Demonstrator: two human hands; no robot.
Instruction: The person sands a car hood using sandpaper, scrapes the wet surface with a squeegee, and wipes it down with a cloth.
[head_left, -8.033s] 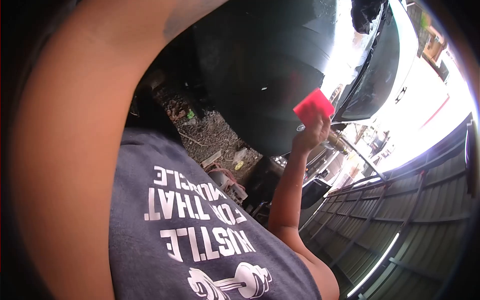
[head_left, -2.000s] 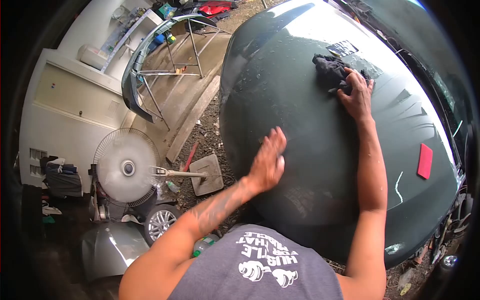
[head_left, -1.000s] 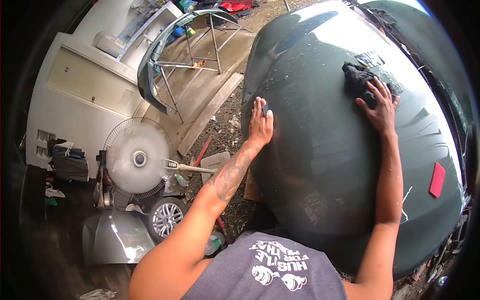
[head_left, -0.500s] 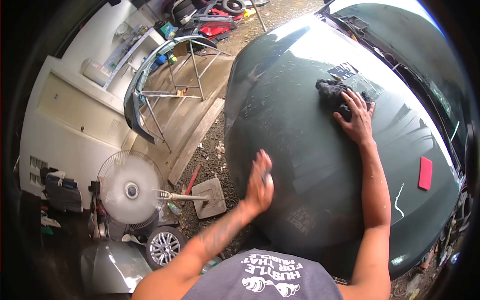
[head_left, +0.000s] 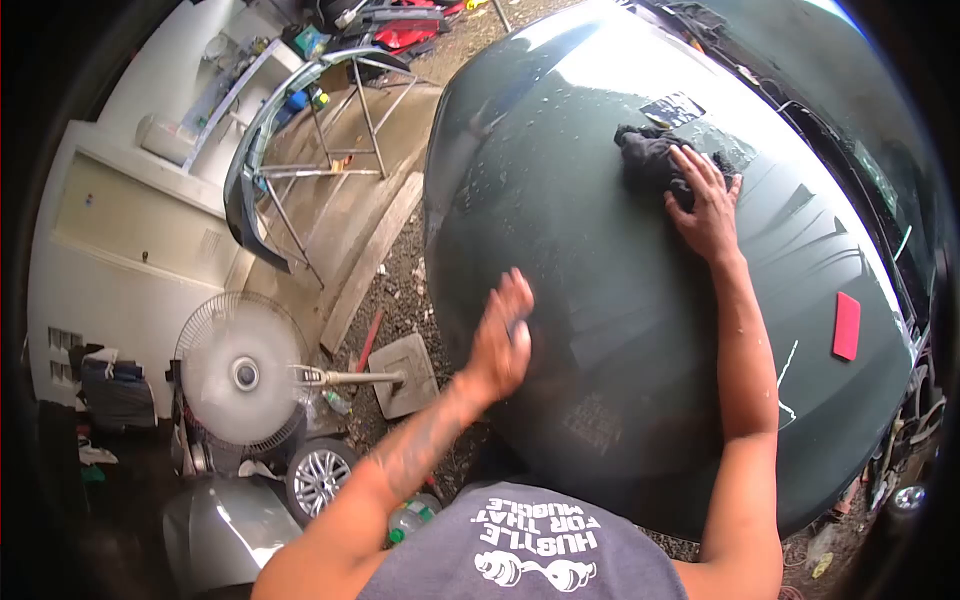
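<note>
A dark green car hood with water drops on its surface fills the middle of the view. My right hand rests on a bunched black cloth and presses it against the hood, with its fingers over the cloth's near side. Just beyond the cloth lies a dark, wet-looking sheet. My left hand is over the hood's left edge, fingers stretched out and nothing visible in it. Whether it touches the hood I cannot tell. A red flat block lies on the right part of the hood.
At the left a standing fan runs, its base on the gravel. Behind it a car bumper hangs on a metal stand. A wheel, a silver panel and a plastic bottle are at lower left.
The whole view has shifted, so the scene sits a little higher and further left. My right hand stays on the cloth, and my left hand keeps about the same place by the hood's edge.
</note>
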